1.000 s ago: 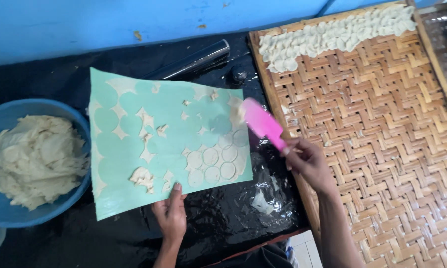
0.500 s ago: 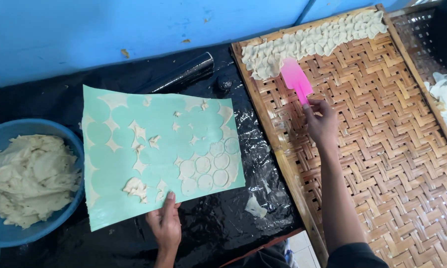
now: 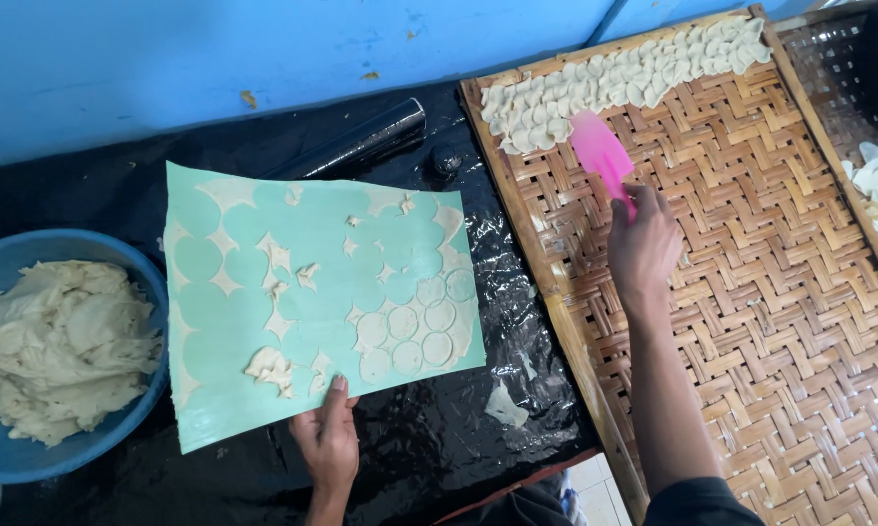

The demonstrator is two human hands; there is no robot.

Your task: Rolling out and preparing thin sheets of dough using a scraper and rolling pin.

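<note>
Soft, even daylight is falling overall; glare is glinting off the black plastic sheet (image 3: 517, 292) left of the right hand's fingers (image 3: 622, 209), which are casting faint shadows.

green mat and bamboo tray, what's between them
In the head view, between the green mat and bamboo tray: black plastic sheet with a dough scrap.

This looks like a small, hand-run food workshop rather than a home kitchen counter. Black plastic sheeting (image 3: 429, 438) covers the work surface across the lower middle of the frame, against a painted blue wall (image 3: 215, 58) with chipped spots along the top. At the left edge sits a blue basin (image 3: 30, 450) heaped with pale dough. A turquoise mat (image 3: 312, 292) in the centre carries cut dough rounds and scraps, with a dark rolling pin (image 3: 361, 144) above it. On the right, a large woven bamboo drying tray (image 3: 770, 321) holds rows of thin dough discs (image 3: 595, 88) at the upper right.
</note>
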